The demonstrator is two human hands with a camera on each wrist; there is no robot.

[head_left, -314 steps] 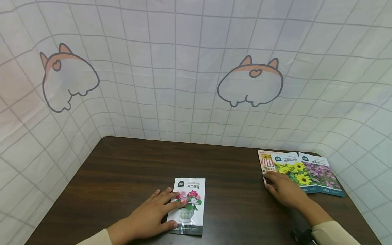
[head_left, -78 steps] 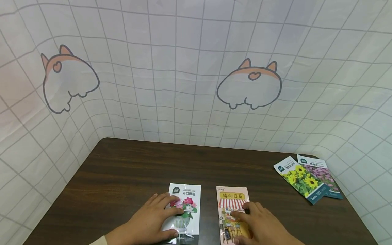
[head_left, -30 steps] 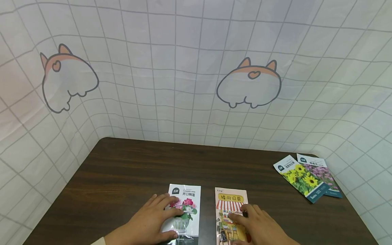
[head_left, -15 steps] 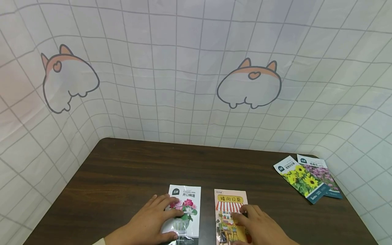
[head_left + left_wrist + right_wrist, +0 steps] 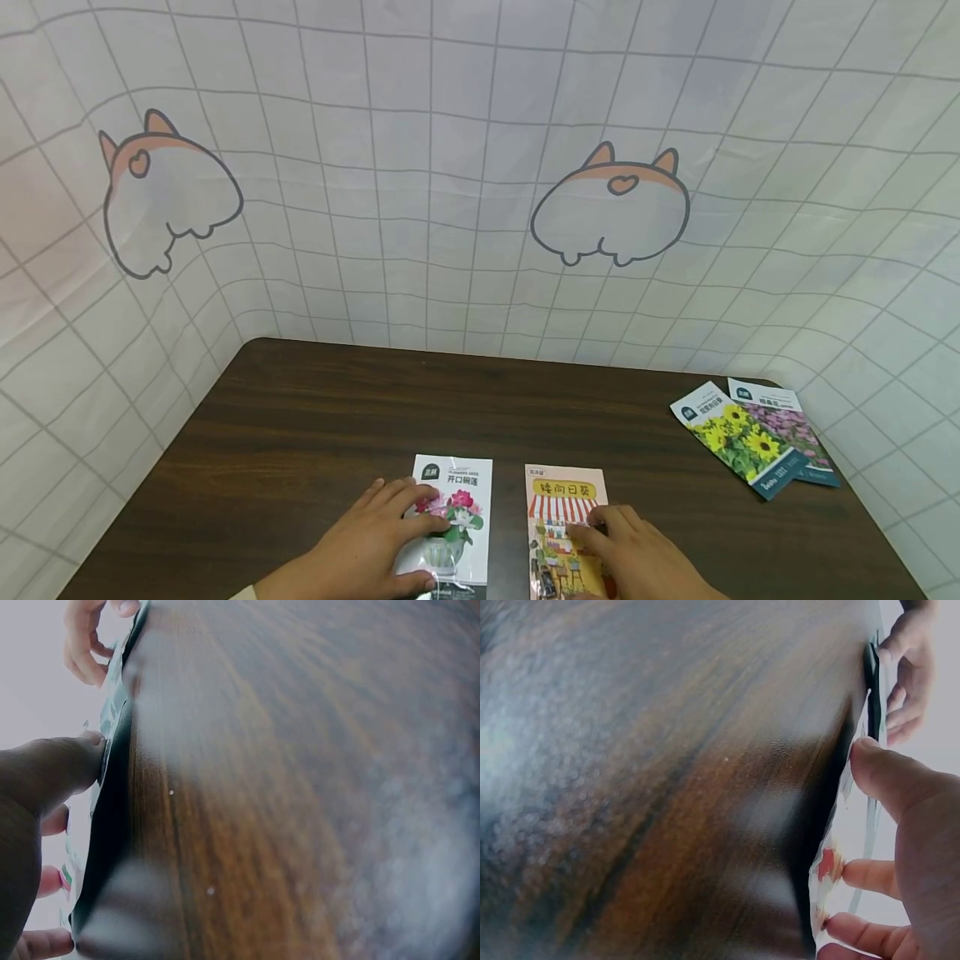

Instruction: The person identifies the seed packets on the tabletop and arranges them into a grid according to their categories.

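Observation:
A white seed packet [image 5: 471,554] with pink flowers in a bowl lies on the table near the front. My left hand [image 5: 348,546] rests on its left side, fingers spread over the flowers and thumb on the lower part. Right of it, a short gap away, lies a pink seed packet [image 5: 564,493] with a striped awning and a yellow title label. My right hand [image 5: 648,554] rests on this packet's right side, fingertips touching its face. In the right wrist view the thumb and fingertips of the right hand [image 5: 930,825] touch the packet's surface. The packets' lower ends are cut off in the head view.
At the table's far right, a packet with yellow flowers [image 5: 738,442] lies slanted, partly over a packet with purple flowers [image 5: 783,425]. A white grid-patterned curtain [image 5: 465,208] hangs along the back and sides of the dark wooden table [image 5: 315,417].
Since the oldest frame, my right hand has brought the pink packet from the right-hand group to beside the white one; the yellow-flower packet has turned. Lately both packets have crept slightly nearer the front.

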